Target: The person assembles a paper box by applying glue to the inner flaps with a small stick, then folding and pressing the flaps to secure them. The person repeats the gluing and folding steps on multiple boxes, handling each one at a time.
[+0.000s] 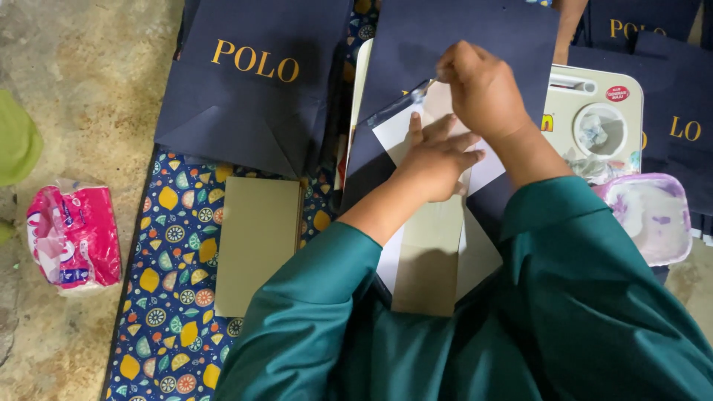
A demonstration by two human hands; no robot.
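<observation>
Head view: left hand (434, 160) lies flat, fingers spread, pressing down on the unfolded navy paper bag (453, 44) at its open bottom flaps, over the tan card insert (427, 252) and the white inner flaps (394, 130). Right hand (483, 89) is above it, fingers pinched narrow on a small glossy strip (405, 100) at the flap edge; looks like tape or a clear film, cannot tell which. The bag sits on a small cream lap desk (594, 96), just in front of the person's teal sleeves (312, 297). To do this step well, my read: keep the left palm flat so the card does not shift under the flaps, hold the strip taut and low to the paper, lay it along the fold line from one end, avoid bubbles or skew. Risk: strip sticking to itself or tearing the navy surface if repositioned. Around it: a second tan card (256, 245) on the fruit-print mat (174, 245), a finished navy bag (252, 82) beyond it, more navy bags (679, 111) at right, a pale plastic tub (653, 215) near the right elbow, a pink tissue pack (74, 234) on the stone floor (82, 74).
</observation>
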